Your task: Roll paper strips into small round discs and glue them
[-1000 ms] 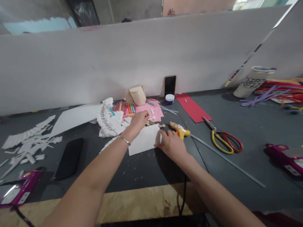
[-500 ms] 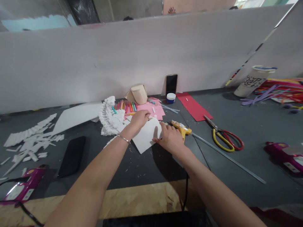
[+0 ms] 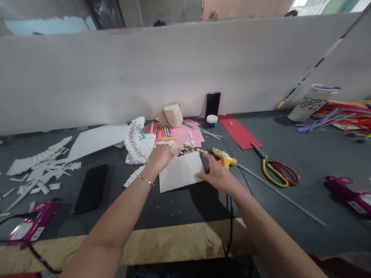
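A blank white card [image 3: 181, 175] lies nearly flat between my hands. My left hand [image 3: 160, 158] is closed at its upper left corner, with the fingertips partly hidden. Around its right edge my right hand [image 3: 216, 173] curves in a grip, thumb on the near side and index finger toward the upper corner. Just beyond the card sit several small brown round pieces [image 3: 194, 149] and a few white bits. The yellow glue gun [image 3: 224, 157] rests beside my right hand, a long clear glue stick [image 3: 281, 195] running out from its back.
White pompom trim [image 3: 137, 141], crayons on pink paper [image 3: 191, 135] and a tape roll [image 3: 173, 115] lie behind. Scissors [image 3: 275, 170] and red paper [image 3: 240, 131] are right. Left are a black phone [image 3: 91, 189], paper strips [image 3: 40, 170] and a magenta tool [image 3: 34, 224].
The white card has turned from tilted to nearly square in front of me. My left hand has moved left and toward me, uncovering the brown pieces; my right hand has shifted slightly right.
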The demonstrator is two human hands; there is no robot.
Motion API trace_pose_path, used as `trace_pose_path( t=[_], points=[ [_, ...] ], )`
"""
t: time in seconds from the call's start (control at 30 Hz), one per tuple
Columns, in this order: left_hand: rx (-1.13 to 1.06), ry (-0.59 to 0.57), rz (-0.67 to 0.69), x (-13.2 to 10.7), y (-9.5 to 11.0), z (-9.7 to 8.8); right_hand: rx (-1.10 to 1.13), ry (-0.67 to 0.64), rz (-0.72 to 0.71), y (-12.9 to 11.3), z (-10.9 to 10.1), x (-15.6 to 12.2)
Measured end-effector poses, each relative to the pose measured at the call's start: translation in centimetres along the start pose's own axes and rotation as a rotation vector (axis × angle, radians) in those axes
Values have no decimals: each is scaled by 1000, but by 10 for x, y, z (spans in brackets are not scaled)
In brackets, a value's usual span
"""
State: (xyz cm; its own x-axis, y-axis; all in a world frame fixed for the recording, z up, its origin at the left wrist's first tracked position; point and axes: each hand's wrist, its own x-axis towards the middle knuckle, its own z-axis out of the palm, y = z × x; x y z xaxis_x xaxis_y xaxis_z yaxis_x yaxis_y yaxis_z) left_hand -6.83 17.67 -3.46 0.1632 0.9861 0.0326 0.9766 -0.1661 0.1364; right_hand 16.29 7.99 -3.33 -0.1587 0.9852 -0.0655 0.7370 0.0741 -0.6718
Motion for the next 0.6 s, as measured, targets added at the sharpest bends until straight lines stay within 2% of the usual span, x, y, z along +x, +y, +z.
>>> trace_pose_path(
  t=[0.1, 0.17, 0.27, 0.33, 0.43, 0.5, 0.6],
  points=[
    [-25, 11, 13, 2, -1, 2, 99, -54, -6, 8, 0, -21],
    [-42, 26, 18, 2, 0, 2, 84, -70, 12, 14, 1, -32],
    [-60, 65, 25, 3, 3, 0, -52, -116, 37, 23, 0, -45],
    [-95, 130, 24, 5, 5, -4, -193, -123, 56, 27, -4, -50],
    [-316, 229, 28, 6, 10, -14, -316, -35, 73, 29, -13, -49],
    [-546, 189, 84, -1, 16, -22, -222, 33, 33, 28, -19, -42],
    [-793, -32, 275, -27, 32, -35, 119, 77, -85, 24, -23, -25]
  ],
)
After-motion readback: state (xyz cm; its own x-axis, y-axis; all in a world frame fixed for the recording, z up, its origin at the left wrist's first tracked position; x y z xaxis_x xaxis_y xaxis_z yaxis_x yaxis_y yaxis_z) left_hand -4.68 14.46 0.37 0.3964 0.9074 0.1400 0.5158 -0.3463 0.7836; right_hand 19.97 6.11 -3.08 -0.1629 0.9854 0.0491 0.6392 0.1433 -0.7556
